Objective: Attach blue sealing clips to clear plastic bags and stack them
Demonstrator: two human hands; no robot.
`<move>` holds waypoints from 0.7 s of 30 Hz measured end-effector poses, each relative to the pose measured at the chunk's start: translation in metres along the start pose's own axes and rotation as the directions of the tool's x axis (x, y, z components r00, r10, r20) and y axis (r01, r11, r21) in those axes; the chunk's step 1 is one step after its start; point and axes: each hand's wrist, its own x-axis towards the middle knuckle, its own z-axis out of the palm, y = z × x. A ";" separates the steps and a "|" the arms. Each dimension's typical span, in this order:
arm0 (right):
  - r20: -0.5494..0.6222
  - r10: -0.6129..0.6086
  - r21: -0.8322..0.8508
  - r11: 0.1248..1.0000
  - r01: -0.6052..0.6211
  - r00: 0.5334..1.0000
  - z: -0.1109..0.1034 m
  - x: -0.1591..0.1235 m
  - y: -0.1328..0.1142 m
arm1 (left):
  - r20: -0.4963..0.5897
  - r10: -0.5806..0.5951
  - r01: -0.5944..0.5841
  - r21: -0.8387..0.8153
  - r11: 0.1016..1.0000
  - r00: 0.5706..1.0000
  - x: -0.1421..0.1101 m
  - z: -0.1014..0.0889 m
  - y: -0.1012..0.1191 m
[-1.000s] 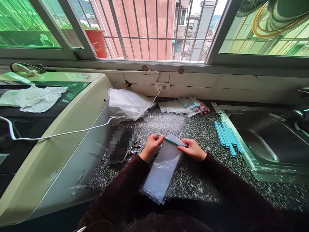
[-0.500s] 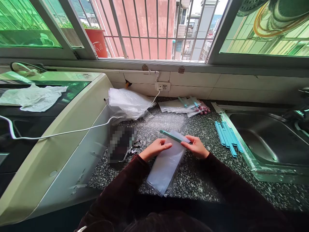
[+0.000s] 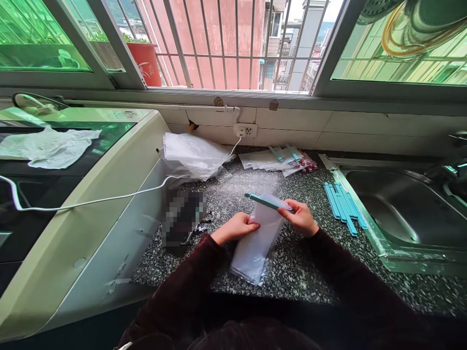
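Clock centred on the clear plastic bag (image 3: 251, 255), 12 = toward the window (image 3: 226, 46).

Bag is in both hands, over the near middle of the speckled bench (image 3: 302, 272), lower end tipped toward 7. Can't tell if that end touches the bench.

Left hand (image 3: 239, 227) at 10: narrow, thumb on top, pinching the bag's left edge. Right hand (image 3: 299, 217) at 2: closed on the right end of the teal strip (image 3: 268, 201), thumb over it, bag's top corner in the same grip. Strip runs across the bag near its top, other end sticks out free toward 11. Can't tell if it's locked onto the film.

Around it: loose blue strips (image 3: 339, 204) at 2, piled just beside the steel sink (image 3: 397, 204), which sits further out toward 3. Just past 12, near the wall: fanned clear sleeves (image 3: 257, 161) with teal and pink strips at their right ends. At 11: bigger stack of clear bags (image 3: 197, 153), next to the pale machine (image 3: 109, 218). Dark item (image 3: 182, 218) between 9 and 10, pixelated, no ID. White cable (image 3: 109, 198) crosses the machine; crumpled white sheet (image 3: 51, 148) on top of it, at 10.
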 end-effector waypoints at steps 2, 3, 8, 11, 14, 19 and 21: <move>0.007 0.020 0.019 1.000 -0.020 1.000 0.000 0.000 -0.001 | 0.006 0.014 -0.014 -0.035 0.999 1.000 0.000 0.001 0.000; 0.018 0.030 0.031 0.999 -0.030 0.999 0.001 0.000 -0.002 | 0.008 0.025 -0.024 -0.073 0.997 1.000 0.000 0.001 0.001; 0.104 0.020 0.058 0.998 -0.026 0.994 0.007 -0.004 -0.006 | -0.165 0.143 -0.183 -0.260 0.948 0.976 0.001 0.003 0.009; 0.140 0.001 0.030 1.000 -0.005 0.990 0.013 -0.006 -0.006 | -0.291 0.198 -0.286 -0.298 0.911 0.936 0.001 0.004 0.012; 0.155 0.008 0.024 1.000 -0.011 0.988 0.016 -0.006 -0.004 | -0.329 0.206 -0.324 -0.357 0.876 0.921 0.001 0.004 0.011; 0.169 0.039 0.122 0.991 -0.060 0.985 0.017 -0.004 0.002 | -0.405 0.231 -0.400 -0.406 0.822 0.885 0.005 0.001 0.004; 0.223 0.056 0.119 0.989 -0.084 0.973 0.018 -0.004 0.003 | -0.466 0.238 -0.441 -0.395 0.806 0.852 0.008 -0.002 0.000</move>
